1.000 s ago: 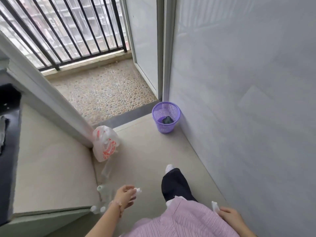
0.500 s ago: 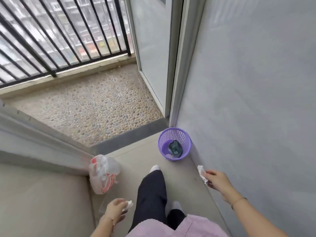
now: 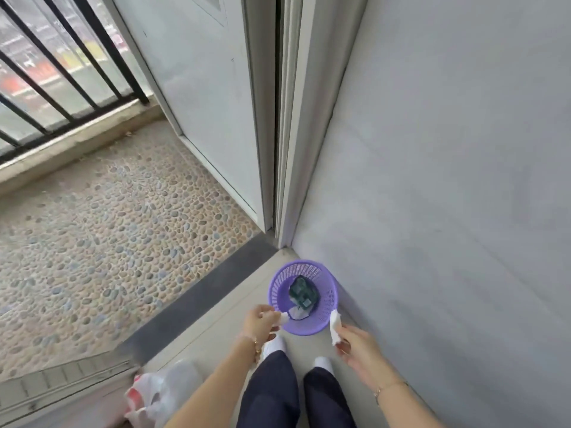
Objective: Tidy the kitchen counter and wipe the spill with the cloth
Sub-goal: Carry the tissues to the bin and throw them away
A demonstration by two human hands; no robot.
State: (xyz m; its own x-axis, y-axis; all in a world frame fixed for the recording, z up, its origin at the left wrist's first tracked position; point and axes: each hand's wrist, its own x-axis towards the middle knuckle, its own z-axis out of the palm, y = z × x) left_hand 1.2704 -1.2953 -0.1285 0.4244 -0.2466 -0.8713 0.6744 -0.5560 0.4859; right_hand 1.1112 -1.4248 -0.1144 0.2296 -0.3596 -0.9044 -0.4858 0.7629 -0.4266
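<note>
A small purple mesh wastebasket (image 3: 327, 284) stands on the floor in the corner by the grey wall. Inside it lie a dark green wrapper (image 3: 302, 292) and a bit of white paper (image 3: 296, 313). My left hand (image 3: 259, 323) pinches a small white tissue wad (image 3: 284, 317) right at the basket's near-left rim. My right hand (image 3: 355, 347) pinches a larger crumpled white tissue (image 3: 335, 326) just outside the near-right rim. The counter, spill and cloth are out of view.
A white and red plastic bag (image 3: 160, 393) sits on the floor at lower left. An open door (image 3: 210, 97) leads past a dark threshold (image 3: 191, 304) to a pebbled balcony (image 3: 92, 230) with black railings (image 3: 61, 75). My feet stand just before the basket.
I have walked up to the basket, which now lies directly below. Both hands have come forward to its rim, each still holding its tissue.
</note>
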